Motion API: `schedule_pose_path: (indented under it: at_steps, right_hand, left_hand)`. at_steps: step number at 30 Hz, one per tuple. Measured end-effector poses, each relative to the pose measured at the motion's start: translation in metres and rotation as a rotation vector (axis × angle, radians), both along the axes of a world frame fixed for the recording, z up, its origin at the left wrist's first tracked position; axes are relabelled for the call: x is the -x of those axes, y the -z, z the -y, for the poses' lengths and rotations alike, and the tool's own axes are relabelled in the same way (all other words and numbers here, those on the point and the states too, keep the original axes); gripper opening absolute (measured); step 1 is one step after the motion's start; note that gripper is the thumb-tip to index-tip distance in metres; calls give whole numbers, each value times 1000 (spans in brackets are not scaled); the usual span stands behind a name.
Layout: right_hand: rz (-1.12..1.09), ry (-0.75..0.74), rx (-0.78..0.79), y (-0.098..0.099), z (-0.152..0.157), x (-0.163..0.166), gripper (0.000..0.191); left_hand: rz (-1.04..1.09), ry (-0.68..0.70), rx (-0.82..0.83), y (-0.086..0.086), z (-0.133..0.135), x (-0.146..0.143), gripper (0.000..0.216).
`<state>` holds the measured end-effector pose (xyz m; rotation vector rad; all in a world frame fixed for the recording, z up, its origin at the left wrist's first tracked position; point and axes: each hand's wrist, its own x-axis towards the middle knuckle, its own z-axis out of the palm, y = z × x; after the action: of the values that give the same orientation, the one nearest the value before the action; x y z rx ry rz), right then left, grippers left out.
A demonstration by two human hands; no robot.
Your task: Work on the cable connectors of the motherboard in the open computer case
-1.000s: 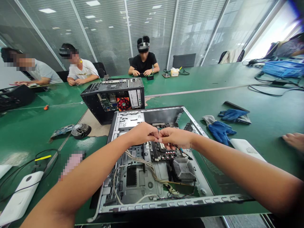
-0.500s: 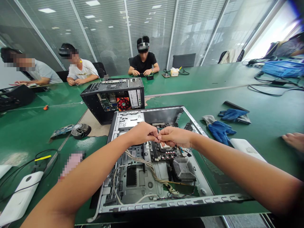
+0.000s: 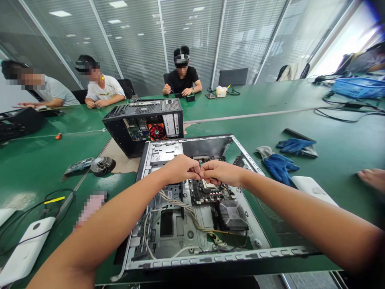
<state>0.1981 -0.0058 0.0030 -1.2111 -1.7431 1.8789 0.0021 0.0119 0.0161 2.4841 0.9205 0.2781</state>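
Both my hands meet fingertip to fingertip above the motherboard (image 3: 200,196) inside an opened computer case (image 3: 177,263) lying on its side. My left hand (image 3: 183,167) is pinched closed, and my right hand (image 3: 222,172) is pinched closed against it. Whatever sits between the fingertips is too small or hidden to name. Just under my right fingers shows the processor socket (image 3: 208,184), partly covered by the hand. A heatsink (image 3: 232,215) rests in the case nearer me, with a bundle of pale cables (image 3: 192,214) to its left.
Behind the case stands a second computer tower (image 3: 120,130) with a red fan. Blue gloves (image 3: 278,165) and a white device (image 3: 313,189) lie at right. Left are a round metal cooler (image 3: 102,165), a circuit board (image 3: 78,165) and another white device (image 3: 28,249). Several people sit around the green table (image 3: 240,114).
My fingers have shifted slightly, the right ones curling in more; both hands stay together over the motherboard. Across the table, the person in black has raised one hand.
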Motion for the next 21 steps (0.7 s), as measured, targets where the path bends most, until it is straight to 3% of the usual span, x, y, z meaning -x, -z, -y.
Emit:
schedule_pose_path:
  at_steps: [9, 21]
  right_hand:
    - [57, -60, -86, -1, -1, 0, 22]
    - [111, -80, -169, 0, -1, 1, 17]
  left_hand:
    - [-2, 14, 48, 1, -1, 1, 13]
    - [0, 33, 43, 1, 0, 0, 10]
